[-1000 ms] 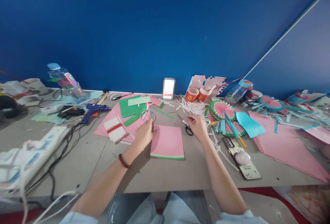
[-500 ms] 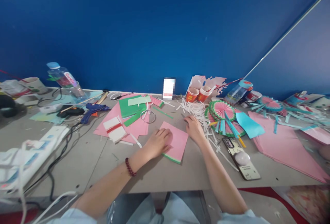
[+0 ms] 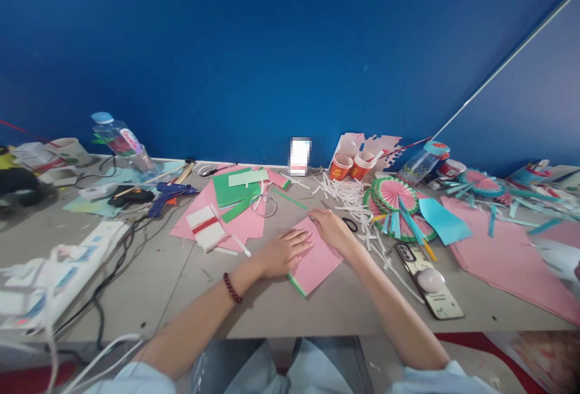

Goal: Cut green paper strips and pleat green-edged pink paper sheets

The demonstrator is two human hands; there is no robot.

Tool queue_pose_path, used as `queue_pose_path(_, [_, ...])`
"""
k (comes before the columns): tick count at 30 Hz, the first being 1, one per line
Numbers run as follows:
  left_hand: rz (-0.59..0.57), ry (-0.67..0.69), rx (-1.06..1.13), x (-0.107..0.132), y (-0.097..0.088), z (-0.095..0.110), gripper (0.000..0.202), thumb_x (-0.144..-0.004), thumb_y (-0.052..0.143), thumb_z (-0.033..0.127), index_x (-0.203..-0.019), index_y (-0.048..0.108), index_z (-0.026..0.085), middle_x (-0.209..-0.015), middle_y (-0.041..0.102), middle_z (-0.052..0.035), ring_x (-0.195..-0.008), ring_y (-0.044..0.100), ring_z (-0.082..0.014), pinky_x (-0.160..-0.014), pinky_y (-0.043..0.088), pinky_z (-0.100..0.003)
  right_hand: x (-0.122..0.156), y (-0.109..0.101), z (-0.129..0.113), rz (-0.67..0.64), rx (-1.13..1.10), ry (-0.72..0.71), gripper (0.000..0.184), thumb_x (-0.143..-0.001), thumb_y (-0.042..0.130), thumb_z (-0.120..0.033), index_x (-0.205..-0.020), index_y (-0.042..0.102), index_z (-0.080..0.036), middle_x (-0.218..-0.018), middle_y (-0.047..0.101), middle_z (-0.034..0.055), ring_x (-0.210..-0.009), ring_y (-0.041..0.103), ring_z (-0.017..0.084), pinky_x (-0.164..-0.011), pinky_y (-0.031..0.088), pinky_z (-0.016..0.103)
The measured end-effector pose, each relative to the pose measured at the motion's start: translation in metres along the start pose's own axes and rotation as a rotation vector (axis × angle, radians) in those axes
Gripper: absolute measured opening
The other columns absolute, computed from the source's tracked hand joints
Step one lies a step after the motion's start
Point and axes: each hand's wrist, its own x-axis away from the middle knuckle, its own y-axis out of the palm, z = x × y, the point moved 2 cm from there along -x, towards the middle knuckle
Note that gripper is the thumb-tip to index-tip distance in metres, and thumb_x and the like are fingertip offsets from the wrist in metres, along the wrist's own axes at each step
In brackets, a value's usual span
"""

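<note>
A square of pink paper (image 3: 322,266) with a green strip along its lower left edge lies slightly turned on the grey table. My left hand (image 3: 287,250) rests flat on its left part, fingers stretched out. At the paper's upper corner is my right hand (image 3: 330,228), its bent fingers holding the edge; the fingertips are partly hidden. Just right of that hand lie scissors (image 3: 350,225) with black handles, partly covered by it.
Pink and green sheets (image 3: 233,191) lie at the back left, near a blue glue gun (image 3: 170,194). To the right are white paper strips (image 3: 347,194), pink-green paper fans (image 3: 395,196), a phone (image 3: 430,282) and large pink sheets (image 3: 502,261). A power strip (image 3: 86,267) lies far left.
My right hand has moved left from over the scissors onto the paper's upper corner, uncovering a black handle. The pink paper has turned clockwise, with my left hand still on it.
</note>
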Motion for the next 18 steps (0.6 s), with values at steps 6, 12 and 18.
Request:
queue_pose_path(6, [0.002, -0.006, 0.015, -0.001, 0.001, 0.004, 0.079, -0.087, 0.031, 0.066, -0.15, 0.013, 0.022, -0.156, 0.014, -0.0082, -0.144, 0.01, -0.0257, -0.117, 0.007, -0.044, -0.028, 0.007, 0.017, -0.028, 0.027, -0.075, 0.037, -0.086, 0.042, -0.005, -0.111, 0.066, -0.019, -0.113, 0.065, 0.0075, -0.106, 0.057, 0.018, -0.094, 0.042, 0.029])
queue_pose_path(12, [-0.026, 0.022, -0.008, 0.0, 0.002, 0.002, 0.105, -0.07, 0.041, 0.081, -0.15, 0.011, 0.02, -0.156, 0.009, -0.0107, -0.144, 0.007, -0.031, -0.116, 0.002, -0.047, -0.05, 0.018, 0.031, -0.029, 0.156, -0.099, 0.03, -0.089, 0.047, -0.014, -0.109, 0.068, -0.021, -0.108, 0.066, 0.0072, -0.105, 0.056, 0.019, -0.091, 0.044, 0.029])
queue_pose_path(18, [-0.04, 0.028, 0.002, 0.0, 0.004, 0.002, 0.112, -0.064, 0.048, 0.083, -0.15, 0.01, 0.022, -0.157, 0.007, -0.01, -0.144, 0.007, -0.0326, -0.115, 0.0, -0.049, -0.053, 0.017, 0.032, -0.037, 0.21, -0.145, 0.023, -0.09, 0.05, -0.019, -0.099, 0.072, -0.021, -0.103, 0.067, 0.0071, -0.1, 0.058, 0.018, -0.089, 0.044, 0.029])
